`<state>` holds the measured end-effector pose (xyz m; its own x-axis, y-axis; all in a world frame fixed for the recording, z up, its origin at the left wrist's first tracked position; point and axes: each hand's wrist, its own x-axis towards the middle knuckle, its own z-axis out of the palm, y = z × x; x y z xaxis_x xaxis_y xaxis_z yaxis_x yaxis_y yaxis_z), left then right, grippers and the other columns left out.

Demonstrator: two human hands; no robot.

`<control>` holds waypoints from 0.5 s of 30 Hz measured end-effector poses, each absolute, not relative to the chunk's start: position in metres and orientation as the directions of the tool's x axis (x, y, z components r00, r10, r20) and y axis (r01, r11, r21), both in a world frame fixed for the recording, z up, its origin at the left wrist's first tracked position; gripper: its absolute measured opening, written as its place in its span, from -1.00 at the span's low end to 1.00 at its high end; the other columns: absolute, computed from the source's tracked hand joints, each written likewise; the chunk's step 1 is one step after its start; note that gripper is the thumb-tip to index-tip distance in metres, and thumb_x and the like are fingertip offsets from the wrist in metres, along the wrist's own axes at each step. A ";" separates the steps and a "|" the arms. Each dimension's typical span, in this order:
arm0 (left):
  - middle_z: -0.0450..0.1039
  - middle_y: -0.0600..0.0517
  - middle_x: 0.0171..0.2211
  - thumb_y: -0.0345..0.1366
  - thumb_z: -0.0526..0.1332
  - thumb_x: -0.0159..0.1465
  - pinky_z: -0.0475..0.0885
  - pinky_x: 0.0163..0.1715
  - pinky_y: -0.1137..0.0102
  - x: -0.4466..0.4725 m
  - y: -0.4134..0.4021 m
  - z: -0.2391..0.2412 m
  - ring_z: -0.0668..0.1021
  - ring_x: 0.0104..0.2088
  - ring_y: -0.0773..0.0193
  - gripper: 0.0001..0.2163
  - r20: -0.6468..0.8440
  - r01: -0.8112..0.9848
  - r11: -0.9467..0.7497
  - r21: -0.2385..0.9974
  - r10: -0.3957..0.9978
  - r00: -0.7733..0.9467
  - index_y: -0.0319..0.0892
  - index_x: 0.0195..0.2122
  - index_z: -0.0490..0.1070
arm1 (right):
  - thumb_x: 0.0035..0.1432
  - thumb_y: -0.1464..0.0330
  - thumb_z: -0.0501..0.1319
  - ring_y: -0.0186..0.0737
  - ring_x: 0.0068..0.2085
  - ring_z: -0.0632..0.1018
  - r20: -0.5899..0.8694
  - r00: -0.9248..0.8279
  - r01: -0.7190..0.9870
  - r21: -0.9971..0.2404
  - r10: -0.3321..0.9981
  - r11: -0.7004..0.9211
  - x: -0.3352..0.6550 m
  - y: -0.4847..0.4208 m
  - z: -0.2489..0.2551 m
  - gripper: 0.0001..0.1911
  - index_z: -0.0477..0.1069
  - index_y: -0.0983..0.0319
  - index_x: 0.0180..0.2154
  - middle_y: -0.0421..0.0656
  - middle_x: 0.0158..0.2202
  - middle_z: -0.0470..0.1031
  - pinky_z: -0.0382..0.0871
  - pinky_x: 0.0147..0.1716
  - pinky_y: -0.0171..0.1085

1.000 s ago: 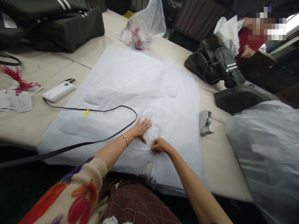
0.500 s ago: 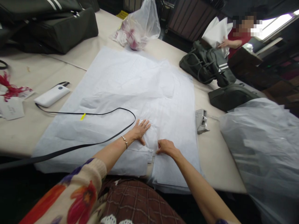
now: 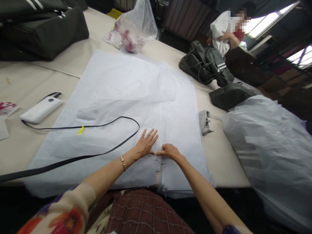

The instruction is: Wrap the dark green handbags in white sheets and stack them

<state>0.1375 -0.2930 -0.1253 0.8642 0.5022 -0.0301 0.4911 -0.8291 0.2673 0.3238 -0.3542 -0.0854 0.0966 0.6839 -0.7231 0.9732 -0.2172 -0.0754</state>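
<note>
My left hand (image 3: 146, 143) lies flat with its fingers spread on a stack of thin white translucent sheets (image 3: 136, 74) or bags on the table. Just to its right, my right hand (image 3: 169, 151) is closed, its fingers curled and its thumb stretched toward my left thumb. It rests low on the sheets, beside a seam between two stacks; whatever it pinches, if anything, is too small to make out. A black strap (image 3: 107, 152) with a yellow mark loops over the sheets beside my left hand, running to a white power bank (image 3: 40, 110) at the left.
A grey tape dispenser (image 3: 205, 123) stands right of the sheets. Clear plastic bags (image 3: 263, 139) heap at the right edge. Dark green bags (image 3: 204, 65) lie at the back right, more (image 3: 48, 35) at the left. A tied plastic bag (image 3: 136, 29) sits behind. A person (image 3: 226, 35) handles white material beyond.
My two hands have drawn closer, with the thumbs now nearly meeting. The view has shifted slightly to the right. The person at the back has lifted the white material closer to themselves.
</note>
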 end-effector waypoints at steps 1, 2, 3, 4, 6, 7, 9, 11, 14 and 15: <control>-0.17 -0.22 0.40 0.08 0.35 0.09 -0.24 0.30 -0.15 0.134 -0.301 -0.126 -0.10 0.39 -0.10 -0.11 -0.021 0.458 -0.845 0.276 0.471 0.882 -0.13 0.34 -0.01 | -0.04 -0.11 0.30 -0.18 -0.25 0.57 -0.716 0.095 0.974 -0.075 0.691 -0.212 0.319 -0.356 -0.087 -0.51 0.51 0.16 -0.31 -0.13 -0.30 0.59 0.27 -0.38 -0.34; -0.12 -0.20 0.39 0.08 0.34 0.11 -0.21 0.31 -0.13 0.130 -0.309 -0.129 -0.06 0.38 -0.08 -0.14 -0.032 0.432 -0.852 0.297 0.443 0.896 -0.12 0.34 0.02 | -0.08 -0.10 0.34 -0.14 -0.23 0.57 -0.712 0.091 0.976 -0.074 0.696 -0.204 0.315 -0.358 -0.089 -0.52 0.51 0.16 -0.32 -0.11 -0.29 0.59 0.27 -0.36 -0.32; -0.07 -0.19 0.38 0.08 0.33 0.11 -0.17 0.31 -0.12 0.126 -0.314 -0.131 -0.02 0.38 -0.07 -0.16 -0.056 0.416 -0.850 0.324 0.422 0.905 -0.11 0.33 0.04 | -0.12 -0.08 0.37 -0.11 -0.22 0.57 -0.711 0.084 0.978 -0.077 0.698 -0.196 0.311 -0.361 -0.090 -0.52 0.51 0.17 -0.34 -0.09 -0.30 0.59 0.28 -0.34 -0.31; -0.04 -0.18 0.37 0.09 0.34 0.10 -0.14 0.31 -0.11 0.122 -0.318 -0.134 0.01 0.37 -0.06 -0.15 -0.080 0.409 -0.842 0.351 0.408 0.909 -0.11 0.33 0.05 | -0.16 -0.05 0.40 -0.10 -0.22 0.57 -0.710 0.076 0.979 -0.081 0.700 -0.188 0.308 -0.363 -0.092 -0.53 0.51 0.17 -0.36 -0.09 -0.31 0.59 0.28 -0.33 -0.30; -0.02 -0.18 0.37 0.11 0.36 0.06 -0.10 0.31 -0.10 0.115 -0.321 -0.139 0.04 0.36 -0.07 -0.11 -0.112 0.406 -0.825 0.392 0.396 0.912 -0.11 0.33 0.04 | -0.23 -0.02 0.45 -0.09 -0.24 0.56 -0.709 0.050 0.981 -0.096 0.703 -0.167 0.308 -0.369 -0.092 -0.53 0.50 0.17 -0.37 -0.11 -0.34 0.58 0.28 -0.32 -0.29; -0.03 -0.19 0.37 0.11 0.38 0.03 -0.09 0.30 -0.10 0.112 -0.320 -0.140 0.05 0.36 -0.07 -0.08 -0.118 0.401 -0.824 0.399 0.388 0.914 -0.11 0.33 0.03 | -0.28 0.01 0.48 -0.11 -0.26 0.56 -0.706 0.035 0.976 -0.127 0.708 -0.175 0.312 -0.372 -0.091 -0.52 0.49 0.17 -0.38 -0.14 -0.36 0.57 0.27 -0.33 -0.30; -0.06 -0.22 0.37 0.10 0.43 -0.04 -0.08 0.30 -0.12 0.108 -0.320 -0.140 0.03 0.36 -0.10 -0.01 -0.110 0.381 -0.838 0.392 0.368 0.923 -0.12 0.34 0.00 | -0.30 0.07 0.50 -0.17 -0.32 0.54 -0.694 0.015 0.948 -0.218 0.720 -0.230 0.327 -0.379 -0.086 -0.55 0.47 0.18 -0.41 -0.19 -0.42 0.55 0.26 -0.38 -0.33; -0.10 -0.22 0.38 0.12 0.42 -0.04 -0.11 0.30 -0.13 0.105 -0.324 -0.138 0.00 0.37 -0.11 0.02 -0.065 0.323 -0.863 0.388 0.324 0.944 -0.10 0.36 -0.05 | -0.15 0.13 0.42 -0.26 -0.41 0.50 -0.661 0.043 0.884 -0.324 0.749 -0.337 0.354 -0.385 -0.079 -0.67 0.44 0.19 -0.42 -0.24 -0.48 0.52 0.25 -0.44 -0.36; -0.08 -0.15 0.38 0.19 0.31 0.05 -0.15 0.33 -0.07 0.101 -0.339 -0.137 0.01 0.37 -0.04 -0.03 0.002 0.175 -0.888 0.426 0.194 0.981 -0.05 0.38 -0.13 | 0.03 0.19 0.25 -0.34 -0.50 0.46 -0.554 0.228 0.727 -0.449 0.800 -0.519 0.414 -0.391 -0.065 -0.79 0.43 0.21 -0.41 -0.27 -0.53 0.48 0.27 -0.48 -0.38; -0.06 -0.14 0.38 0.19 0.30 0.07 -0.14 0.33 -0.05 0.100 -0.344 -0.138 0.04 0.37 -0.02 -0.04 -0.008 0.146 -0.885 0.442 0.159 0.987 -0.04 0.38 -0.14 | 0.01 0.19 0.23 -0.33 -0.51 0.46 -0.498 0.326 0.663 -0.486 0.803 -0.570 0.439 -0.392 -0.059 -0.79 0.44 0.22 -0.42 -0.26 -0.54 0.47 0.29 -0.48 -0.37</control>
